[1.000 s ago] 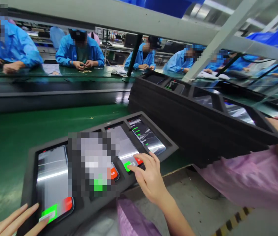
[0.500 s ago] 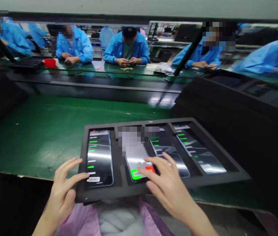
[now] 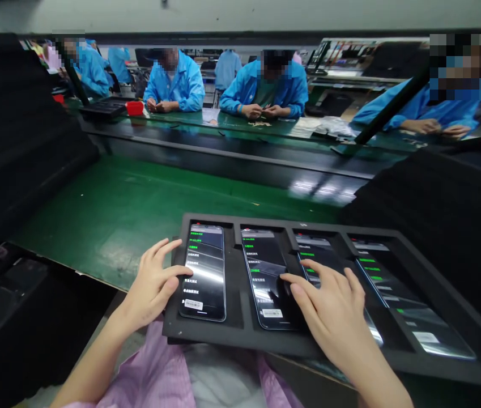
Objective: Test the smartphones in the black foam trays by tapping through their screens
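Note:
A black foam tray (image 3: 232,334) holds several smartphones in separate slots, their dark screens showing lists of green and white text. My left hand (image 3: 155,283) is open at the tray's left side, its index fingertip on or just over the screen of the leftmost phone (image 3: 210,294). My right hand (image 3: 333,306) is open with fingers spread, its index fingertip at the screen of the second phone (image 3: 265,294). Part of the third phone (image 3: 312,249) is covered by that hand. The rightmost phone (image 3: 418,306) lies untouched. White labels stick to the screens.
The green bench (image 3: 130,209) extends behind and left of the tray. Dark stacked trays rise at the left (image 3: 19,141) and right (image 3: 427,192). Across a black ledge (image 3: 223,153), several co-workers in blue jackets sit at another bench. A red bin (image 3: 134,108) stands there.
The view has swung left, so everything sits further right. The second phone's light screen with green and red blocks now shows a dark list. My left index finger has moved onto the leftmost screen.

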`<action>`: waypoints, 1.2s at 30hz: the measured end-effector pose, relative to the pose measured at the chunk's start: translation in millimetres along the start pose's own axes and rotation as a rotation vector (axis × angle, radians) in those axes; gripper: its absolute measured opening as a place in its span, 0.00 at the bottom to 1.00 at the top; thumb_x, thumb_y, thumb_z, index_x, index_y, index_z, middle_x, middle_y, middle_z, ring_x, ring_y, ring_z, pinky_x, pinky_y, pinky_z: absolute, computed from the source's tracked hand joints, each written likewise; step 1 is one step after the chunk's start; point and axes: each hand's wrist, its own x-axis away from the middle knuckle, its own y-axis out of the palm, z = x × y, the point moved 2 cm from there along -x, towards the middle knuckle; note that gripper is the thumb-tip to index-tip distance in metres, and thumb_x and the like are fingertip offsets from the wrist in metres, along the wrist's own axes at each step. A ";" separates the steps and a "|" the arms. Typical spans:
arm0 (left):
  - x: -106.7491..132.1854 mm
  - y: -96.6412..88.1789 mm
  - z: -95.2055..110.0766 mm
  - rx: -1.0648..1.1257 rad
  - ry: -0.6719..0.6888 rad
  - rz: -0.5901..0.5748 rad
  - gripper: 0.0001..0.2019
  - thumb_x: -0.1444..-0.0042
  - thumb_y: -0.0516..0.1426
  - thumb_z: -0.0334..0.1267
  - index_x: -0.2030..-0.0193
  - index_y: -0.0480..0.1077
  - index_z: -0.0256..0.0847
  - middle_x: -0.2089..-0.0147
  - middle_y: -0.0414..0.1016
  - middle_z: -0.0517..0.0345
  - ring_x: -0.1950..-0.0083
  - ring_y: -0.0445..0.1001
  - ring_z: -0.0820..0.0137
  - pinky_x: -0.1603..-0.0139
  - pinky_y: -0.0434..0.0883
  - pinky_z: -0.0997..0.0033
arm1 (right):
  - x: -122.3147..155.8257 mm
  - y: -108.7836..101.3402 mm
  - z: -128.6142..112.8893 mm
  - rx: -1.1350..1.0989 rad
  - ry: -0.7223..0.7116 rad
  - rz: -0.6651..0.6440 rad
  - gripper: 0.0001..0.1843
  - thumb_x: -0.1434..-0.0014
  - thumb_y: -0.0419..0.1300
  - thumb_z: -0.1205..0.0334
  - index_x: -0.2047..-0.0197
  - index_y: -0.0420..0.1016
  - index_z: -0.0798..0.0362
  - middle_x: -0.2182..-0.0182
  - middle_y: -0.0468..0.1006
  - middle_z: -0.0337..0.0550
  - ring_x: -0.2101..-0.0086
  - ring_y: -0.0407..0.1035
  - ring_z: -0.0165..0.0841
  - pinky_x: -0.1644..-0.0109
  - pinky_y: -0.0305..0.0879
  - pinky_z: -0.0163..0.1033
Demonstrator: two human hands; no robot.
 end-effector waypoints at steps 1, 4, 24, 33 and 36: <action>2.8 0.6 -1.3 0.019 0.012 0.032 0.27 0.38 0.34 0.55 0.55 0.73 0.54 0.35 0.54 0.58 0.34 0.48 0.56 0.38 0.50 0.42 | 0.7 -0.9 0.3 -0.021 -0.004 0.012 0.22 0.35 0.41 0.54 0.59 0.76 0.45 0.57 0.69 0.48 0.53 0.63 0.41 0.41 0.46 0.63; 12.6 2.8 -3.8 0.035 0.038 0.104 0.31 0.38 0.31 0.55 0.54 0.73 0.54 0.36 0.56 0.58 0.34 0.49 0.57 0.37 0.51 0.45 | 4.5 -5.7 0.8 -0.101 -0.043 0.043 0.22 0.35 0.41 0.56 0.58 0.76 0.45 0.59 0.70 0.46 0.55 0.65 0.39 0.39 0.41 0.62; 18.1 7.9 1.8 0.017 0.026 0.193 0.30 0.40 0.33 0.58 0.52 0.72 0.56 0.37 0.59 0.54 0.39 0.57 0.52 0.42 0.55 0.43 | -2.4 -12.1 -13.8 -0.191 -0.036 -0.172 0.19 0.34 0.42 0.60 0.59 0.75 0.45 0.59 0.69 0.45 0.54 0.65 0.35 0.39 0.49 0.60; 15.9 9.8 6.4 0.075 -0.022 0.204 0.30 0.41 0.35 0.59 0.53 0.73 0.54 0.38 0.61 0.54 0.39 0.57 0.52 0.41 0.55 0.41 | -3.2 -12.0 -13.3 -0.153 0.001 -0.145 0.21 0.34 0.40 0.60 0.59 0.75 0.45 0.58 0.69 0.45 0.53 0.64 0.36 0.40 0.50 0.60; 18.4 9.4 8.1 0.106 -0.032 0.199 0.29 0.40 0.35 0.59 0.53 0.73 0.54 0.38 0.60 0.54 0.38 0.56 0.52 0.40 0.53 0.41 | -4.3 -12.4 -15.1 -0.137 -0.042 -0.151 0.20 0.34 0.41 0.59 0.53 0.73 0.44 0.56 0.69 0.46 0.52 0.64 0.37 0.40 0.50 0.59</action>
